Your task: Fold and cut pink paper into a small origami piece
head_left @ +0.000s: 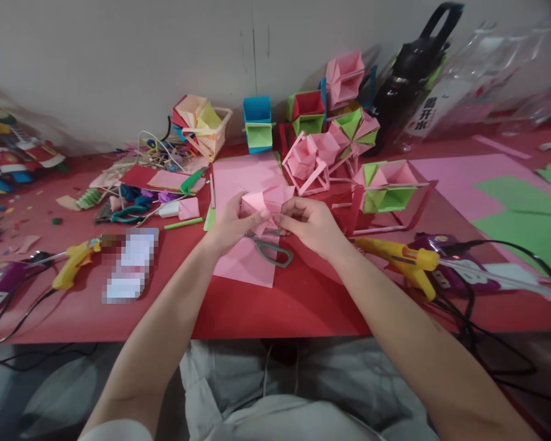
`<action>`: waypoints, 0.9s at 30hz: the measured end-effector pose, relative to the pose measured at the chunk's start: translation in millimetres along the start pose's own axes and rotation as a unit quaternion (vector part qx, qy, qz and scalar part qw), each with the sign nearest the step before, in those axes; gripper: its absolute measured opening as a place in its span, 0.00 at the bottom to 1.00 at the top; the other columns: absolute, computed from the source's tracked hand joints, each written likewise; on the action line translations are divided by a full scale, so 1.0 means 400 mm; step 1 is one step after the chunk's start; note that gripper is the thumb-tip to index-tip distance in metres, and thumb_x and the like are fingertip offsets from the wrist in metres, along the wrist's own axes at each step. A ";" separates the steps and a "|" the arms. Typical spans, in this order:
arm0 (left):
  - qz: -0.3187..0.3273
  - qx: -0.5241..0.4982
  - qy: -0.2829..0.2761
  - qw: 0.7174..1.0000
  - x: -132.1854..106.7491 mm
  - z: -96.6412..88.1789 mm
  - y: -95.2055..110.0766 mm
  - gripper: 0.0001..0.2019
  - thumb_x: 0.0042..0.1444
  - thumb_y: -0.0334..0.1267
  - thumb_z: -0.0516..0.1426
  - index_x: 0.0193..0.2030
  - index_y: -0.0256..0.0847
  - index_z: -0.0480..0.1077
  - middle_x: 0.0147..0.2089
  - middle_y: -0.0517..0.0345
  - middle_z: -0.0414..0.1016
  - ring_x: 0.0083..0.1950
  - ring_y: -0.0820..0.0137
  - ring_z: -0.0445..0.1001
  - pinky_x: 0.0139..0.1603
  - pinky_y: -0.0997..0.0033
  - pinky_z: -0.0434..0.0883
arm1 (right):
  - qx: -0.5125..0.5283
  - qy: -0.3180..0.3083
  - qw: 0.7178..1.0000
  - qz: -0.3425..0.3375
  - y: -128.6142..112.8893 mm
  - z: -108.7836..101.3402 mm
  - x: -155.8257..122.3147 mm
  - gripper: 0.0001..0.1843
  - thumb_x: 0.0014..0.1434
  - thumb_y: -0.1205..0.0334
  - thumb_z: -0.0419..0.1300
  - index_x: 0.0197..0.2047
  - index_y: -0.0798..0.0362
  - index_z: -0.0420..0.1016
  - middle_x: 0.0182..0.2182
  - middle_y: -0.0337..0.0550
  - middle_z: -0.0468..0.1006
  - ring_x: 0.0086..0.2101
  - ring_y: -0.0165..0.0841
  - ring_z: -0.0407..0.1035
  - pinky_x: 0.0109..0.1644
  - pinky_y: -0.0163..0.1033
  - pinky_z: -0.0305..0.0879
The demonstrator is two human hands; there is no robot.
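Observation:
My left hand (232, 223) and my right hand (310, 223) meet over the middle of the red table (303, 300). Both pinch a folded pink paper piece (269, 199) between thumbs and fingers, holding it just above a flat pink paper sheet (248, 260). Green-handled scissors (270, 248) lie on that sheet right under my hands, partly hidden by them.
Finished pink and green folded paper boxes (340, 144) stand behind my hands. A yellow glue gun (406, 260) with cords lies to the right, another glue gun (76, 260) to the left. Pink and green sheets (509, 208) cover the right side. Paper scraps and tools (142, 199) clutter the left.

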State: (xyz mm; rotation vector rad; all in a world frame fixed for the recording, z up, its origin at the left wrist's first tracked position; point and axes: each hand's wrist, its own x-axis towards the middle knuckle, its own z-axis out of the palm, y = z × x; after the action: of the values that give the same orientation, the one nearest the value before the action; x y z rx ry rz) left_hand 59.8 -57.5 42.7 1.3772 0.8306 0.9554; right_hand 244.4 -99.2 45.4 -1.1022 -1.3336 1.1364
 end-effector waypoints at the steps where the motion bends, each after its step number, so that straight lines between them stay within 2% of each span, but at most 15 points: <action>1: 0.001 -0.004 0.000 1.000 0.002 -0.001 0.001 0.26 0.46 0.48 0.72 0.45 0.37 0.69 0.27 0.66 0.69 0.24 0.78 0.68 0.21 0.79 0.64 | 0.002 -0.002 1.000 0.002 0.000 0.000 0.000 0.21 0.46 0.49 0.76 0.29 0.52 0.72 0.21 0.36 0.75 0.23 0.29 0.70 0.29 0.37 0.70; 7: 0.013 -0.002 0.016 1.000 0.001 0.001 0.006 0.26 0.43 0.47 0.73 0.44 0.36 0.71 0.30 0.63 0.73 0.27 0.77 0.69 0.24 0.80 0.65 | 0.003 -0.006 1.000 0.004 0.004 -0.001 0.002 0.20 0.46 0.50 0.76 0.30 0.53 0.72 0.23 0.36 0.75 0.23 0.29 0.70 0.29 0.37 0.69; 13: 0.005 -0.017 0.023 1.000 0.006 -0.003 -0.002 0.22 0.46 0.48 0.71 0.41 0.37 0.72 0.28 0.63 0.71 0.25 0.77 0.68 0.25 0.76 0.69 | -0.012 -0.010 1.000 -0.001 0.004 -0.005 0.002 0.16 0.49 0.53 0.73 0.30 0.53 0.73 0.23 0.37 0.76 0.23 0.29 0.70 0.29 0.37 0.70; 21: 0.031 0.004 0.068 0.997 0.017 -0.013 -0.016 0.18 0.51 0.52 0.69 0.33 0.38 0.73 0.26 0.61 0.68 0.26 0.77 0.65 0.24 0.77 0.60 | -0.015 -0.005 1.000 0.000 0.006 -0.003 0.002 0.11 0.51 0.59 0.71 0.31 0.52 0.73 0.23 0.36 0.76 0.23 0.30 0.71 0.30 0.38 0.71; 27: 0.046 0.002 0.075 0.996 0.016 -0.018 -0.017 0.20 0.50 0.54 0.69 0.31 0.37 0.73 0.26 0.61 0.68 0.25 0.77 0.64 0.25 0.76 0.59 | -0.013 -0.004 1.000 0.007 0.000 0.000 0.000 0.14 0.50 0.55 0.73 0.31 0.52 0.73 0.23 0.36 0.76 0.23 0.30 0.72 0.30 0.38 0.71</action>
State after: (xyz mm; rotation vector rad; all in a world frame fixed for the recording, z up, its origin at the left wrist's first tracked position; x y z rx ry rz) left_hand 56.3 -48.6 35.9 1.3691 0.8885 1.1394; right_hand 244.5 -99.1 45.5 -1.1280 -1.3517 1.1365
